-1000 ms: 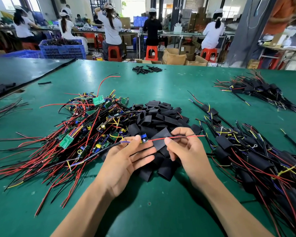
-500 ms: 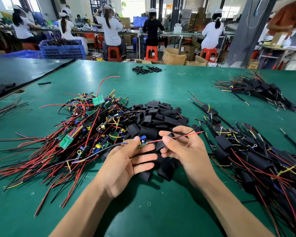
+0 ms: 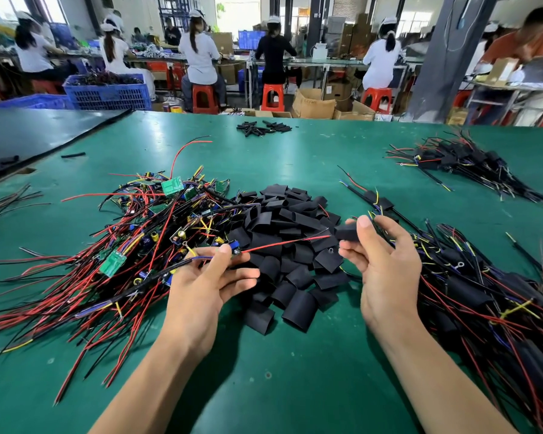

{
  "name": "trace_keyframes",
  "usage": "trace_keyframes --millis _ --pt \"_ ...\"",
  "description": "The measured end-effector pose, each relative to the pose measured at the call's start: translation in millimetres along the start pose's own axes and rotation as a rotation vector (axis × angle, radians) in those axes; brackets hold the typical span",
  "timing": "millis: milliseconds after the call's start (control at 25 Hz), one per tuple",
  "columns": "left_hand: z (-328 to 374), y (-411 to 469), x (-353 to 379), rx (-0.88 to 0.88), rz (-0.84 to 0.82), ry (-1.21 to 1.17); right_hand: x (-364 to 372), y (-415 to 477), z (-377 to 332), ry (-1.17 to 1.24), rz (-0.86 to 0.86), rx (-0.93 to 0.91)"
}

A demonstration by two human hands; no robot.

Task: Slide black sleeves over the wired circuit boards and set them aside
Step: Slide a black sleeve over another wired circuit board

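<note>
Your left hand (image 3: 201, 286) pinches a wired circuit board (image 3: 234, 245), its red wire (image 3: 282, 243) pointing toward 3 o'clock. Your right hand (image 3: 386, 264) pinches one black sleeve (image 3: 347, 231) just beside the wire's tip. The loose sleeves (image 3: 290, 211) are heaped between your hands, bare boards (image 3: 132, 242) at 9 o'clock, sleeved boards (image 3: 483, 292) at 4 o'clock. The blue crate (image 3: 107, 97) at 10 o'clock holds dark wired parts (image 3: 107, 79)

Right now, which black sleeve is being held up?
The black sleeve pinched in the right hand, beside the red wire's tip. All the other sleeves lie loose in the heap on the green table.
</note>
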State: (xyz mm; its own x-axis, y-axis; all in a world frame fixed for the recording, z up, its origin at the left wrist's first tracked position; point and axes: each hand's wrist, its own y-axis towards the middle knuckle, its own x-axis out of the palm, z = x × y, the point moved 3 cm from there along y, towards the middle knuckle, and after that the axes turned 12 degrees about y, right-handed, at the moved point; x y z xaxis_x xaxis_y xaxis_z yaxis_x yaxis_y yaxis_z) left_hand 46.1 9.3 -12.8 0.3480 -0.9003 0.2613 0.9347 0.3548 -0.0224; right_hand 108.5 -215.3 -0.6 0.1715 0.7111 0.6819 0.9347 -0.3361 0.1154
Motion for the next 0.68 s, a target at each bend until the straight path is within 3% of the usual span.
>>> trace_keyframes --millis 680 --pt "5.9 -3.5 0.9 0.044 -0.059 -0.004 -5.6 1.5 2.1 -0.134 0.019 -0.028"
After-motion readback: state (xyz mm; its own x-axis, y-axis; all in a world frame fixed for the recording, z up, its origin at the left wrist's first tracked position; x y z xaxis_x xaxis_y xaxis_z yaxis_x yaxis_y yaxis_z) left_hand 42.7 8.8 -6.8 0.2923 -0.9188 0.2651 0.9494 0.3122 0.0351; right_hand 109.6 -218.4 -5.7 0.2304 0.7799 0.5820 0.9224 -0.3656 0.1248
